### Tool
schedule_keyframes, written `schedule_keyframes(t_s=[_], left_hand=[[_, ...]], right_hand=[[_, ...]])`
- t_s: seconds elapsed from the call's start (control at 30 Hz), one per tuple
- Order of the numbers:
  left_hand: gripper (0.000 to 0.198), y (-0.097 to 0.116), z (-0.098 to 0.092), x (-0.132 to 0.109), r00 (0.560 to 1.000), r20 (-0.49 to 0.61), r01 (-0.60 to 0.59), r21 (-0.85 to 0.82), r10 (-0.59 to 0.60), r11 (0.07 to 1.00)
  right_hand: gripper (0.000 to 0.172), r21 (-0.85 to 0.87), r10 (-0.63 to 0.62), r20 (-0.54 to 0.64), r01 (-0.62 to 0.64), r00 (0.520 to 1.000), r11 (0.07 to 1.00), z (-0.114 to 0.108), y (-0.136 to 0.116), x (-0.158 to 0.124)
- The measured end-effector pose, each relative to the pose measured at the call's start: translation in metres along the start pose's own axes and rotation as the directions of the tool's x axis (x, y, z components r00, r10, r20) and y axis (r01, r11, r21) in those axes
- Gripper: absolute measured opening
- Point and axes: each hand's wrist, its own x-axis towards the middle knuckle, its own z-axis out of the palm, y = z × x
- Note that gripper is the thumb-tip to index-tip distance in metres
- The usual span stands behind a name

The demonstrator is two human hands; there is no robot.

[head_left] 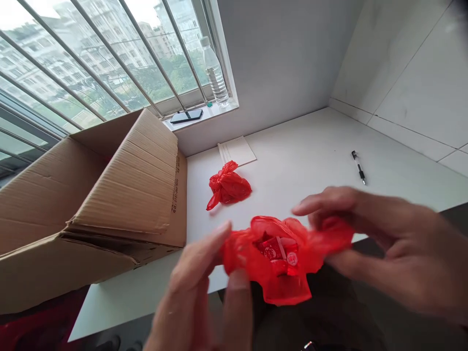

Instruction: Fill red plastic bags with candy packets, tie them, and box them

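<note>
A thin red plastic bag (287, 290) hangs between my two hands at the table's front edge, its mouth gaping toward me. Inside it lie several small red wrapped packets (274, 251) with pale printing. My left hand (204, 287) grips the bag's left side between thumb and fingers. On the other side, my right hand (387, 239) has the right handle of the bag bunched in its fingers, slightly blurred. Beyond them, a second red plastic bag (232, 187), knotted at the top, rests on the white table (303, 156).
At the left stands a large open cardboard box (135, 175). A white booklet (237, 150) lies behind the knotted bag, and a black pen (359, 168) is at the right. On the windowsill are a phone (186, 116) and a clear water bottle (215, 73). Walls bound the table's back.
</note>
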Motion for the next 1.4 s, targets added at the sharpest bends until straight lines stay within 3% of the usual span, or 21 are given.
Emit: schedule_keyframes(t_s=[0.07,0.13,0.33,0.43,0.5,0.6,0.67,0.77,0.83,0.9,0.97,1.03,1.1,1.17,1.23,1.3,1.4], left_hand=[[0.054,0.013,0.013,0.004,0.996,0.054,-0.072,-0.044,0.075,0.996],[0.056,0.019,0.019,0.006,0.987,0.103,-0.117,-0.091,0.126,0.989],[0.062,0.011,0.010,0.005,0.987,0.129,-0.081,-0.136,0.099,0.987],[0.058,-0.002,0.007,0.005,0.975,0.210,-0.032,-0.171,0.068,0.985],[0.055,-0.010,0.008,0.006,0.939,0.337,-0.001,-0.213,0.074,0.977],[0.020,-0.020,0.012,0.008,0.879,0.473,0.076,-0.277,0.067,0.958],[0.020,-0.023,0.016,0.009,0.879,0.475,0.193,-0.288,-0.035,0.938],[0.026,-0.026,0.021,0.010,0.864,0.451,0.429,-0.427,-0.224,0.796],[0.028,-0.028,0.025,0.013,0.833,0.472,0.538,-0.571,-0.288,0.621],[0.031,-0.029,0.029,0.018,0.802,0.485,0.597,-0.614,-0.349,0.517],[0.031,-0.027,0.031,0.022,0.781,0.449,0.624,-0.543,-0.434,0.562],[0.025,-0.023,0.031,0.024,0.802,0.383,0.592,-0.415,-0.457,0.690],[0.022,-0.017,0.030,0.024,0.828,0.403,0.517,-0.278,-0.390,0.810],[0.020,-0.013,0.031,0.024,0.822,0.483,0.439,-0.198,-0.303,0.876],[0.013,-0.010,0.035,0.026,0.797,0.549,0.425,-0.213,-0.252,0.880],[0.030,-0.012,0.040,0.029,0.787,0.566,0.474,-0.297,-0.247,0.829],[0.040,-0.021,0.046,0.035,0.769,0.558,0.578,-0.395,-0.314,0.714]], right_hand=[[0.048,0.016,-0.085,0.124,0.084,0.989,0.996,0.010,-0.006,0.007],[0.044,0.038,-0.124,0.171,0.119,0.977,0.992,0.018,-0.010,0.014],[0.016,0.091,-0.150,0.116,0.139,0.982,0.986,0.019,-0.014,0.021],[0.015,0.106,-0.138,0.129,0.125,0.982,0.987,0.016,-0.016,0.022],[0.014,0.125,-0.140,0.147,0.122,0.979,0.985,0.015,-0.017,0.023],[0.009,0.116,-0.070,0.141,0.053,0.988,0.992,0.013,-0.013,0.024],[0.019,0.100,0.004,0.088,-0.013,0.996,0.995,0.011,-0.009,0.024],[0.028,0.128,0.057,-0.015,-0.055,0.998,0.990,0.006,-0.003,0.024],[0.024,0.149,0.061,-0.013,-0.058,0.998,0.987,0.002,-0.002,0.023],[0.020,0.152,0.028,0.026,-0.031,0.999,0.988,0.000,-0.002,0.025],[0.020,0.151,-0.005,0.057,-0.004,0.998,0.989,0.000,-0.005,0.028],[0.021,0.160,-0.023,0.052,0.014,0.998,0.987,0.003,-0.011,0.035],[0.018,0.184,-0.043,0.059,0.032,0.997,0.982,0.007,-0.020,0.043],[0.014,0.195,-0.098,0.106,0.076,0.990,0.978,0.010,-0.028,0.050],[0.020,0.160,-0.161,0.148,0.138,0.976,0.977,0.012,-0.033,0.055],[0.030,0.085,-0.229,0.131,0.219,0.965,0.972,0.013,-0.031,0.059],[0.036,-0.015,-0.274,0.085,0.276,0.958,0.961,0.012,-0.019,0.065]])
